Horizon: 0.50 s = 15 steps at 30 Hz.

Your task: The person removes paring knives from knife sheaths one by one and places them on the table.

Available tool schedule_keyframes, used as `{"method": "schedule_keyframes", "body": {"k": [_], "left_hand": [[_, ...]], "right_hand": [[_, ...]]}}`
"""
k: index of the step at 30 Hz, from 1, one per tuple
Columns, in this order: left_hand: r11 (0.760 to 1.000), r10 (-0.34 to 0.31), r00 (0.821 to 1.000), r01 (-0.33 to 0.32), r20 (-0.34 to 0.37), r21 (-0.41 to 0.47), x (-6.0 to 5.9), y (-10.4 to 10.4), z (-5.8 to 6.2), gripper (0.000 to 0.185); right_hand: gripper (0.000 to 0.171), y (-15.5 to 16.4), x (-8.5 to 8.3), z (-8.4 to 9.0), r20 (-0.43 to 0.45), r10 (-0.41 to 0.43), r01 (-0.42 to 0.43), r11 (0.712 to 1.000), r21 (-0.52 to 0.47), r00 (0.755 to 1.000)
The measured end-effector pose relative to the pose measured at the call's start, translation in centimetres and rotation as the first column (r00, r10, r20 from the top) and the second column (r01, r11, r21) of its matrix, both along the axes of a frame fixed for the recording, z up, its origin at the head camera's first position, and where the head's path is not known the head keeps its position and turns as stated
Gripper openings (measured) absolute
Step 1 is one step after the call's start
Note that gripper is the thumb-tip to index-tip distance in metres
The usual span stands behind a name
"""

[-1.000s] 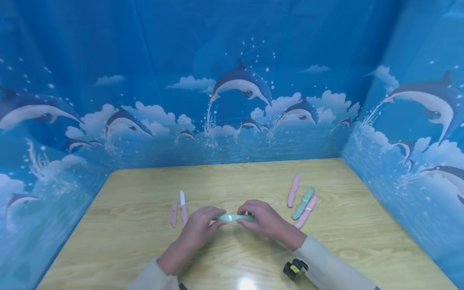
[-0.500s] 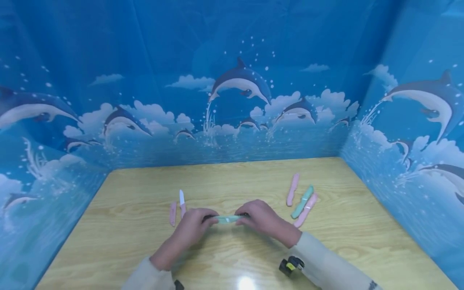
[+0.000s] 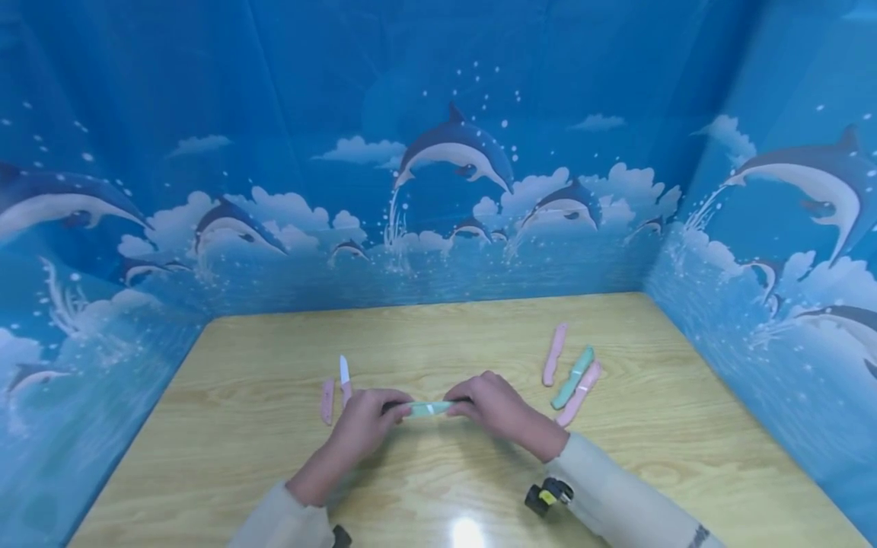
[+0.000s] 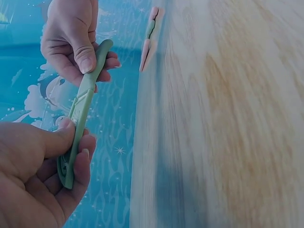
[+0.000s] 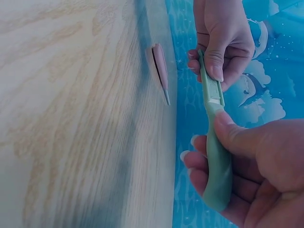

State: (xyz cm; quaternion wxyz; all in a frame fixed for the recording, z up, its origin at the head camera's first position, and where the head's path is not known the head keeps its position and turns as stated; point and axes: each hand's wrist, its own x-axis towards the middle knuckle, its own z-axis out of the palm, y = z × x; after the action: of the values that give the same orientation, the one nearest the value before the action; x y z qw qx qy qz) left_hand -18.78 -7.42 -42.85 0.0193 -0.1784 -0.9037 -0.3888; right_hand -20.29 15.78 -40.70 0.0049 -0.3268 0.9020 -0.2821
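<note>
Two hands hold one green knife [image 3: 430, 409] between them, just above a wooden table [image 3: 274, 457]. The left hand [image 3: 363, 422] pinches one end, thumb on top and fingers curled beneath. The right hand [image 3: 496, 407] grips the other end the same way, thumb pressed along the upper side. The hands sit a little apart, with a short stretch of the knife showing between them. It runs roughly level, left to right, near the middle of the table toward the person's side.

From the left wrist view, the green knife [image 4: 83, 107] looks like a slim handle joined to a matching sleeve, with a seam near its middle. The left hand [image 4: 38, 175] fills the lower corner and the right hand [image 4: 76, 40] is beyond it. From the right wrist view, the knife [image 5: 213, 142] shows a small pale patch at the seam, possibly a bit of blade, though the picture is too soft to be sure. The right hand [image 5: 251, 171] is close to the camera, the left hand [image 5: 223, 40] farther off.

Left of the hands lie a pink sheath [image 3: 327, 401] and a pink knife with a bare white blade [image 3: 345, 380], side by side. To the right lie three more: a pink one [image 3: 554, 354], a green one [image 3: 573, 377] and another pink one [image 3: 579, 393], the last two touching. Cream sleeves [image 3: 617, 502] cover both forearms. Blue dolphin-print cloth [image 3: 438, 152] walls the table on three sides.
</note>
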Motion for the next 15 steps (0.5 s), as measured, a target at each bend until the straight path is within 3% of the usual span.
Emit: {"method": "schedule_keyframes", "body": {"k": [7, 15], "left_hand": [[1.0, -0.021, 1.0, 0.021, -0.02, 0.021, -0.08, -0.03, -0.33, 0.012], [1.0, 0.007, 1.0, -0.007, -0.017, 0.028, 0.11, -0.3, -0.24, 0.011]], "right_hand": [[0.013, 0.28, 0.0, -0.39, 0.024, -0.004, 0.004, 1.0, -0.009, 1.0], [0.014, 0.61, 0.01, -0.62, 0.025, -0.016, 0.016, 1.0, -0.002, 1.0]]}}
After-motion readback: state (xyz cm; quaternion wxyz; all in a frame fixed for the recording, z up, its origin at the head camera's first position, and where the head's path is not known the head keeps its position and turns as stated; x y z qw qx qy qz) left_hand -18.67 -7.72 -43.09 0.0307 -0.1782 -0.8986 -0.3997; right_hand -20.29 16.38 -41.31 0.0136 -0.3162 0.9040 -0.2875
